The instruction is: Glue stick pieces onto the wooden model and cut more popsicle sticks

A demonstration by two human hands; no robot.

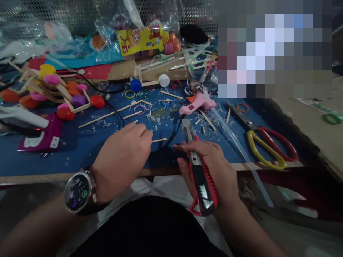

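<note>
My left hand [125,148], with a watch [80,191] on its wrist, is closed at the blue table's front edge. From its right side pokes the end of a thin wooden stick [160,140], and its fingers hide the rest. In my right hand [214,167] is a red and black utility knife [199,171], its blade end pointing away from me. Beyond the knife lies a pink glue gun [198,103], with a long clear glue stick [241,153] running out of it towards me. Scissors [257,130] with yellow and red handles rest to the right.
Wooden stick models with coloured round caps [72,92] stand at the left, behind a purple power strip [50,135]. A black cable [174,132] crosses the table [88,150]. Cut stick bits and shavings lie about. Plastic bags [150,39] and cardboard [120,69] line the back.
</note>
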